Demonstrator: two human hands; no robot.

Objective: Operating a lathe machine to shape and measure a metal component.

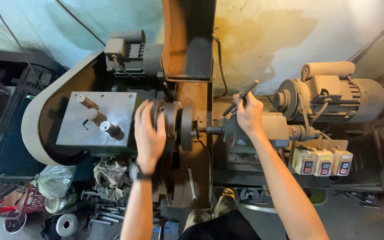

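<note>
I look down on a grimy metalworking machine. My left hand [149, 135] lies over the round grey chuck [173, 124], fingers wrapped on its rim. A short dark shaft [213, 130] runs from the chuck's disc to the housing on the right. My right hand [249, 113] rests on top of that grey housing [274, 129] and grips a thin dark rod [241, 97] that slants up to the right. A dark watch sits on my left wrist.
A grey plate with three stubby levers [96, 118] lies left of the chuck. Two electric motors [334, 95] [132, 55] stand at right and back. Three switch boxes [323, 161] hang below the right motor. Rags, bolts and a plastic bag [54, 180] litter the lower left.
</note>
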